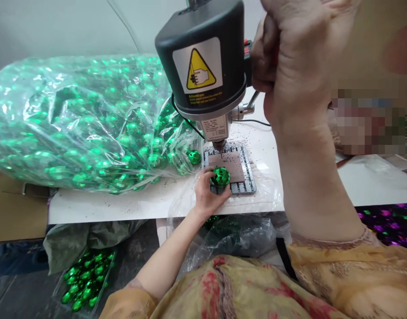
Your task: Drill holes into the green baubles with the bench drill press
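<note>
My left hand [207, 191] holds a shiny green faceted ball [220, 177] between thumb and fingers, over the near left part of the slotted metal base plate [251, 177]. A flat brownish board [235, 165] lies on that plate. Above it stands a bench drill press [199, 57] with a black cover and a yellow hand-warning label; its chuck [219, 145] is apart from the ball. My right hand [289, 48] is raised close to the camera, its fingers curled at the press's right side, where a metal feed lever [254, 98] runs up to it. The grip itself is mostly hidden.
A large clear bag [80, 128] of green balls lies on the white table [90, 206]. One loose green ball [194, 156] sits beside the plate. Dark shavings are scattered around. Below are a container of green balls [87, 279] and clear plastic [243, 235]. Another person [366, 124] is at right.
</note>
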`<state>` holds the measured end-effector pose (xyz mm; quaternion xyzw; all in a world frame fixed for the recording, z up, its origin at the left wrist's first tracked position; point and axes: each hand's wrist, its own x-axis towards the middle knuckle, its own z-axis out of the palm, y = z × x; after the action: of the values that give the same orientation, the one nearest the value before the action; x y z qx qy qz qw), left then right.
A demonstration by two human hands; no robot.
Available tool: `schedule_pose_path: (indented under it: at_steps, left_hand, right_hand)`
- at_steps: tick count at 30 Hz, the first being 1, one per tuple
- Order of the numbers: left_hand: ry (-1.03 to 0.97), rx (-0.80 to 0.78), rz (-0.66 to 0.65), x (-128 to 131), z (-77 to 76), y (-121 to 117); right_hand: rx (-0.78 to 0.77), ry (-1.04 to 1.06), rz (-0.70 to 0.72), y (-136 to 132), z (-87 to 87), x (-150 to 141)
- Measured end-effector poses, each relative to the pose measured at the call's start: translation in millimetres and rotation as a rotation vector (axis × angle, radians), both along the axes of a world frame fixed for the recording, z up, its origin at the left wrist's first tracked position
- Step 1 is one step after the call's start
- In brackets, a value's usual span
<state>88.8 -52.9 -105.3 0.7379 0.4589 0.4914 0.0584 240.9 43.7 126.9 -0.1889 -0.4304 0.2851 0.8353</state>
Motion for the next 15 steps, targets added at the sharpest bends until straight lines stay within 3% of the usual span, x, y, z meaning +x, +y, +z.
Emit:
schedule_pose_path:
  at_steps: [3,6,8,10,12,13,15]
  left_hand:
    - [0.008,0.093,-0.114,-18,-12.9,-39]
    - [0.21,0.052,-0.3,-46,-47.3,-85]
    - [0.367,-0.233,-0.322,-62,-72.3,-107]
    - [0.367,-0.524,-0.171,-67,-91.7,-117]
    - [0.262,-0.72,-0.043,-61,-103.7,-117]
    - [0.212,-0.794,-0.069,-54,-107.4,-115]
    - [0.158,-0.9,-0.247,-36,-111.0,-110]
  right_hand:
    - [-0.021,-0.008,-0.012,3,-3.8,2]
    - [0.018,-0.048,0.025,6,-9.0,5]
    - [-0.03,-0.083,0.063,11,-11.2,6]
    - [-0.075,-0.071,0.025,17,-12.1,7]
    - [-0.097,-0.134,-0.012,22,-12.4,8]
    - [-0.104,-0.212,0.002,24,-12.7,10]
    - [-0.108,-0.352,0.057,21,-13.5,13]
